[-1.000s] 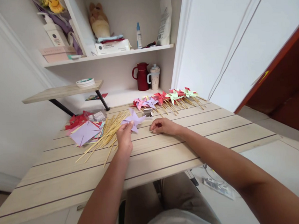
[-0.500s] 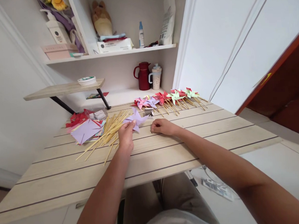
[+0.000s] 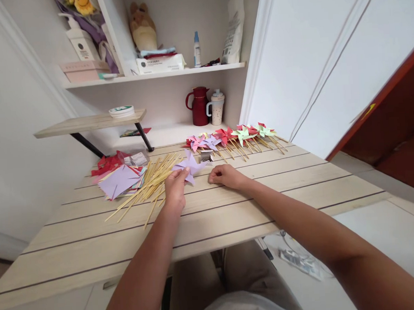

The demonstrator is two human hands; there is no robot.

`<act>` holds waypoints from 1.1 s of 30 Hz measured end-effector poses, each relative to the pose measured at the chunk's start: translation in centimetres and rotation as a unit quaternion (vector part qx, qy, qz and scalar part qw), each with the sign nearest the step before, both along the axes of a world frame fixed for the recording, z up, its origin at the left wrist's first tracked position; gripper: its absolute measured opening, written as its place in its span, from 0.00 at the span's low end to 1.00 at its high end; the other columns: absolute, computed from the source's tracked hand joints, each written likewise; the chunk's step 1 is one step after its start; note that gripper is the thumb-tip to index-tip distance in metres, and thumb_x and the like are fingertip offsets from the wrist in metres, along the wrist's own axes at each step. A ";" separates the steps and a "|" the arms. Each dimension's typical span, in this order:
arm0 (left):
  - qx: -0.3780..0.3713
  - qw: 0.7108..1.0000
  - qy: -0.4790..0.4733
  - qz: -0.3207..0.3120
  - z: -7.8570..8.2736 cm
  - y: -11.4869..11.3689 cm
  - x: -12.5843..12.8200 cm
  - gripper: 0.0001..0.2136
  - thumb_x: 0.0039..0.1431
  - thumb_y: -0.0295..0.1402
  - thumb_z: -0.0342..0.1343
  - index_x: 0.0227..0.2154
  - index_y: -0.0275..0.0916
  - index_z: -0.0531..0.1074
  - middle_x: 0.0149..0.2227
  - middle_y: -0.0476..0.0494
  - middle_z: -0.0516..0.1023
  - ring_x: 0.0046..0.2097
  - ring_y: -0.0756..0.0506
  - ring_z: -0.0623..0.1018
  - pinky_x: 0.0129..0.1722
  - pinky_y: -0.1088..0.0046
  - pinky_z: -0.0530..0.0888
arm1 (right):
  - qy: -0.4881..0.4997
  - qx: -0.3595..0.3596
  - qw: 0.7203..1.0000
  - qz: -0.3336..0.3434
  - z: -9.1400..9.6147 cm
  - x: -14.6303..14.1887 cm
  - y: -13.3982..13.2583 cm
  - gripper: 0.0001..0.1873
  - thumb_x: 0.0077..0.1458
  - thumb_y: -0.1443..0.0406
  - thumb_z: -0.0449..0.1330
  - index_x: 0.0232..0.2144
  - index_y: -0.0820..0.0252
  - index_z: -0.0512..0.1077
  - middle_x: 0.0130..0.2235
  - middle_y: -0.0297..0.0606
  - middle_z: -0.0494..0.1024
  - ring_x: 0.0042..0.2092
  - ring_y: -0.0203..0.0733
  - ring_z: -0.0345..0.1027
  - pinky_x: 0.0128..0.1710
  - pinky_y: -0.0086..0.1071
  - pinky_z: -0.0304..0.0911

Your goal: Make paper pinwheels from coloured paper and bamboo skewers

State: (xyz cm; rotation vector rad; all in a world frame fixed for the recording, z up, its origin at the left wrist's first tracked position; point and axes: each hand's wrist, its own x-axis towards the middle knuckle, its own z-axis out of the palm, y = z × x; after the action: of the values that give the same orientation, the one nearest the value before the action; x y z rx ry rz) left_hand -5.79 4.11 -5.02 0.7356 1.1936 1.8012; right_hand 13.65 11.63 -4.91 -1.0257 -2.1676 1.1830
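Observation:
A lilac paper pinwheel (image 3: 191, 165) is pinched at its centre by my left hand (image 3: 176, 186), just over the table. My right hand (image 3: 225, 176) rests on the wood to the right of it, fingers curled and tips pressed together; whatever they hold, if anything, is too small to make out. Between and beyond the hands stands a small open box (image 3: 206, 156) with dark contents. To the left lies a loose heap of thin wooden sticks (image 3: 149, 181). Flat slit paper squares (image 3: 117, 182), lilac on top, are stacked beside the sticks.
Finished pinwheels on sticks (image 3: 242, 134) in pink, lilac, red and green lie along the back right. A dark red jug (image 3: 200, 106) and a lidded cup (image 3: 217, 109) stand behind. A raised wooden stand (image 3: 87, 123) occupies the back left, with red paper pieces (image 3: 106, 164) below.
The lilac pinwheel and my left hand have shifted very slightly. My right hand stays in nearly the same place with its fingers curled.

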 end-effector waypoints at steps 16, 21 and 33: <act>-0.010 1.000 0.001 -0.023 0.2 0.0 0.2 0.19 0.31 0.42 0.76 0.25 0.35 0.80 0.29 0.45 0.79 0.33 0.49 0.74 0.34 0.74 0.71 | -0.108 0.080 0.990 0.041 1.0 -0.1 0.2 0.11 0.49 0.57 0.64 0.26 0.59 0.71 0.28 0.32 0.72 0.31 0.37 0.61 0.31 0.30 0.53; -0.015 0.999 0.008 -0.030 0.2 0.0 0.2 0.19 0.32 0.42 0.76 0.25 0.35 0.81 0.29 0.44 0.79 0.33 0.49 0.74 0.35 0.73 0.71 | -0.075 0.060 0.995 0.037 0.7 0.1 0.4 0.15 0.49 0.53 0.64 0.28 0.59 0.73 0.27 0.32 0.72 0.31 0.37 0.61 0.31 0.30 0.54; -0.017 0.999 0.013 -0.032 0.3 0.0 0.2 0.17 0.34 0.41 0.75 0.26 0.36 0.81 0.30 0.43 0.80 0.34 0.48 0.75 0.36 0.72 0.72 | -0.020 0.010 1.000 0.018 0.4 0.4 0.4 0.17 0.50 0.52 0.63 0.31 0.61 0.77 0.25 0.31 0.72 0.27 0.35 0.59 0.29 0.31 0.53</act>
State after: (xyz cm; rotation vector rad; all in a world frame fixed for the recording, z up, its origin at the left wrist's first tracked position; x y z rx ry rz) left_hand -5.56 4.10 -4.77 0.7701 1.2016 1.7192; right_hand 14.06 12.01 -4.54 -1.0136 -2.2323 1.1635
